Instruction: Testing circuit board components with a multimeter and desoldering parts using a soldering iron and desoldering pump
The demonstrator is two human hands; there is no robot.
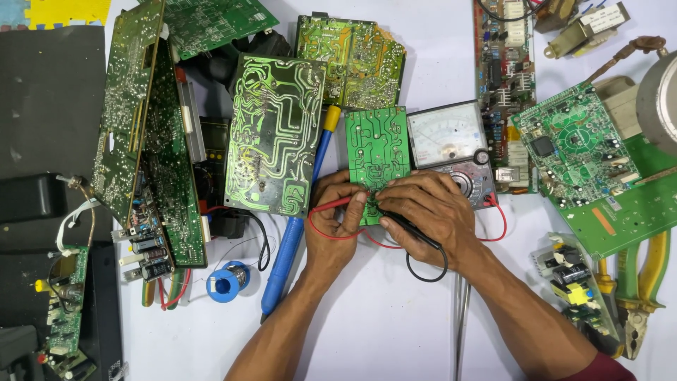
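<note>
Hands (337, 222) (427, 212) with probes (335, 205) on circuit board (377, 152)

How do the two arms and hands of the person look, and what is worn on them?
Both forearms are bare from the wrist up to near the elbow. The left hand and the right hand wear no gloves, and no ring, watch or bracelet shows on either. Only at the bottom right edge does a dark red fabric sleeve cover the right upper arm. No sleeve shows on the left arm.

Two bare forearms — no watch or rings showing — with a dark red sleeve (599, 370) edge (right arm only).
</note>
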